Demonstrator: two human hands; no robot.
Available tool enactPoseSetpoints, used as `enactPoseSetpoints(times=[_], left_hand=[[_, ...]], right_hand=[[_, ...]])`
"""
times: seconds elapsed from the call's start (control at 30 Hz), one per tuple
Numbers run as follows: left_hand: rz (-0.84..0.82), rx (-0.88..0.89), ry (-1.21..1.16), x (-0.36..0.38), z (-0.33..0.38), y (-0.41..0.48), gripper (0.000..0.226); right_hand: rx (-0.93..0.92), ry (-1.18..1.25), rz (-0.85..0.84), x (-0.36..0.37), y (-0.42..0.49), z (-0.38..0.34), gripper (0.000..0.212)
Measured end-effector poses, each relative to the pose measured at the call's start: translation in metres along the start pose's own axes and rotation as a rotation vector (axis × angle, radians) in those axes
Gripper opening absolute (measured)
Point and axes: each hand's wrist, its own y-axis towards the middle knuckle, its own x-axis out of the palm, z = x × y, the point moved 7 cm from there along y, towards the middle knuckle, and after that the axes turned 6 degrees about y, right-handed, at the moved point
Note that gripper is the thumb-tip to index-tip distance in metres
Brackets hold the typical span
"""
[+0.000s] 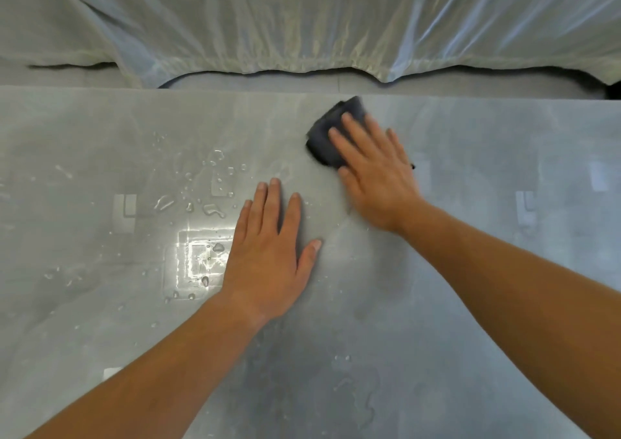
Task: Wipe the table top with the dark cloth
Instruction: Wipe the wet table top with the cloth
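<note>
Gleaming grey table top [470, 304], droplets [208, 203] left; pale sheeting [268, 18] behind.

Layout of the bench top with both hands and the cloth

The cloth [331, 136] is lying on the bench [470, 304] near its far edge, right of the middle, and is covered in part by the right hand [373, 173]. The left hand [268, 253] is laid flat on the bench, nearer and to the left of the right hand. Water drops [201, 200] are spread on the bench left of the left hand. Behind the bench, a draped sheet [302, 28] is seen.
</note>
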Motion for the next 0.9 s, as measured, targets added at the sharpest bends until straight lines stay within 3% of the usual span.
enactPoseSetpoints(times=[0.13, 0.2, 0.3, 0.37, 0.57, 0.63, 0.8, 0.83, 0.9], left_hand=[[0.014, 0.031, 0.004, 0.005, -0.005, 0.000, 0.073], [0.018, 0.034, -0.002, 0.007, -0.005, -0.001, 0.073], [0.029, 0.020, -0.060, 0.006, -0.004, 0.000, 0.073], [0.035, 0.016, -0.087, 0.005, -0.005, 0.001, 0.073], [0.039, 0.021, -0.137, 0.004, -0.007, -0.001, 0.076], [0.063, 0.039, -0.184, 0.001, -0.005, -0.005, 0.075], [0.071, 0.010, -0.218, 0.004, -0.003, -0.042, 0.071], [0.062, 0.010, -0.214, 0.008, -0.001, -0.052, 0.070], [0.045, 0.015, -0.189, 0.015, 0.001, -0.069, 0.069]], right_hand=[[0.339, 0.099, 0.128, -0.017, 0.021, 0.034, 0.059], [0.275, 0.077, 0.118, -0.005, 0.003, 0.009, 0.060], [0.016, 0.008, -0.003, 0.018, -0.053, -0.027, 0.059], [-0.032, -0.027, -0.063, 0.022, -0.072, -0.019, 0.058], [0.397, 0.125, 0.106, 0.005, -0.054, 0.023, 0.059], [0.344, 0.105, 0.113, 0.016, -0.073, -0.003, 0.060], [-0.074, -0.004, -0.046, 0.043, -0.149, -0.041, 0.057], [-0.102, -0.006, -0.053, 0.040, -0.148, -0.031, 0.056], [0.016, 0.030, -0.007, 0.028, -0.133, -0.008, 0.058]])
